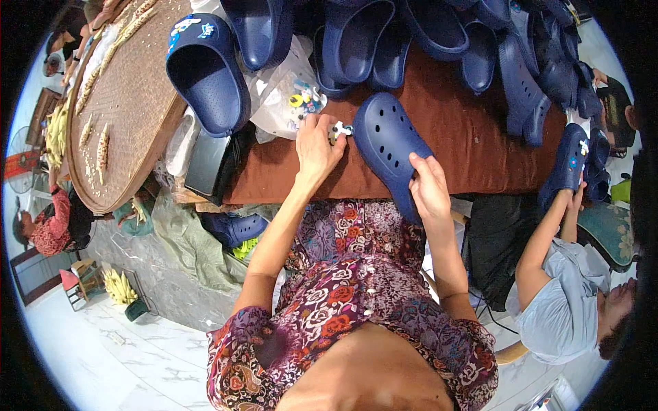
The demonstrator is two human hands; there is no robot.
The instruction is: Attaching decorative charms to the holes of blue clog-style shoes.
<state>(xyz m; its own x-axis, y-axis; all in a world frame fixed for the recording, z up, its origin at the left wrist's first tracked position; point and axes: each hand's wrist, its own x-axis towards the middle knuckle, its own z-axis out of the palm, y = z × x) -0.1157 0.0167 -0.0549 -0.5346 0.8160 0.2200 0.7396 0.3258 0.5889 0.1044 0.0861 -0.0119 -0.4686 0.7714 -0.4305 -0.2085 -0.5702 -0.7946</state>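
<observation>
My right hand (pixel 430 188) grips a navy blue clog (pixel 387 130) by its heel end, with its holed toe pointing away from me. My left hand (pixel 319 151) is closed, thumb and fingertips pinching a small white shoe charm (pixel 341 129) right beside the clog's toe. Just beyond that hand, a clear plastic bag (pixel 271 92) bears several colourful charms (pixel 308 101). Left of the bag sits another navy clog (pixel 212 82) with charms on its upper.
More navy clogs (pixel 360 41) are heaped along the far side of the brown cloth-covered table (pixel 480 157). A round woven tray (pixel 130 103) with corn cobs stands at left. At right, a co-worker's hands hold a decorated clog (pixel 569 161). A dark box (pixel 212 164) lies near the table's left edge.
</observation>
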